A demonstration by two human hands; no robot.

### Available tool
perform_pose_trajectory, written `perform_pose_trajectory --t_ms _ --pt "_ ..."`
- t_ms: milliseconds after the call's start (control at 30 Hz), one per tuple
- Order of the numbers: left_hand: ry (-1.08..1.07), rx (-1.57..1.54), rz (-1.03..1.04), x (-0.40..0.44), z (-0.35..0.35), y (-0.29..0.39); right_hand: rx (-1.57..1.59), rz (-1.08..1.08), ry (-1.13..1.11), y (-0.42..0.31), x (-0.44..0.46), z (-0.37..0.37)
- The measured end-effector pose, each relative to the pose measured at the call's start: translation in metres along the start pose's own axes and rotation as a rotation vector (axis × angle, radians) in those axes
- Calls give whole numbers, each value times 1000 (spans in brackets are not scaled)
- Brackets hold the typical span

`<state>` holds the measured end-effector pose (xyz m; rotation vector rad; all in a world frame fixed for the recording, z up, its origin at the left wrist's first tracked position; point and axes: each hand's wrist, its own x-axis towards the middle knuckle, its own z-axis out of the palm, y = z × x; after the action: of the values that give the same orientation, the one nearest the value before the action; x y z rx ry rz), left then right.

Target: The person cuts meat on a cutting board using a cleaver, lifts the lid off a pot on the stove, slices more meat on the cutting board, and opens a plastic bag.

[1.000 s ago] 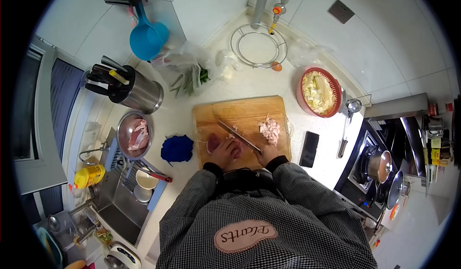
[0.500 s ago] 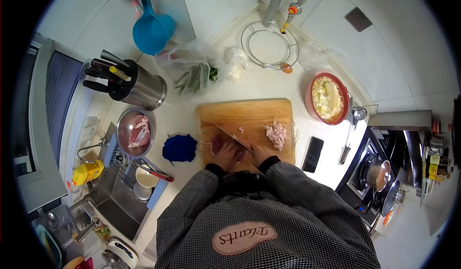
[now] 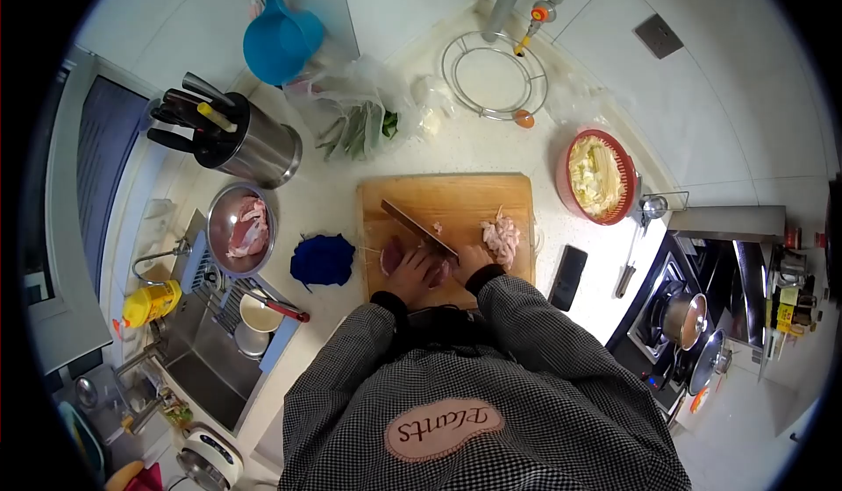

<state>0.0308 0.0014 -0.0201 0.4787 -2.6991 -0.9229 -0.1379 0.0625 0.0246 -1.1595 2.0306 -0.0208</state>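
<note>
On the wooden cutting board lies a piece of dark red raw meat. My left hand rests on this meat with its fingers bent, holding it against the board. A kitchen knife is in my right hand, fingers wrapped around its handle. Its blade slants to the upper left, just beyond my left fingertips, with a broad side showing. The handle is mostly hidden by my hand. A small pile of pale cut meat sits at the board's right side, and a tiny scrap lies near the blade.
Left of the board are a blue cloth, a steel bowl with raw meat and a knife block. To the right are a phone and a red basket of shredded vegetables. A wire rack stands behind.
The knife has lifted and moved away from my body, its blade turning so more of its side shows. My left hand stays on the meat. The whole view has shifted slightly.
</note>
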Motion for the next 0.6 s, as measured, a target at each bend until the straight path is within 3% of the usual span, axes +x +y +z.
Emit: perform_pose_trajectory --t_ms 67,233,467,600 --pt "42 -92 -142 -4 15 -8 -4 -54 76 10 -1 0" --pt "147 -76 -142 -7 15 -1 19 -102 396 23 -24 -9" --pt "200 -27 -105 -8 21 -3 94 -266 416 37 -39 -3" --pt "188 -52 -109 -7 18 -4 236 -195 427 30 -42 -8"
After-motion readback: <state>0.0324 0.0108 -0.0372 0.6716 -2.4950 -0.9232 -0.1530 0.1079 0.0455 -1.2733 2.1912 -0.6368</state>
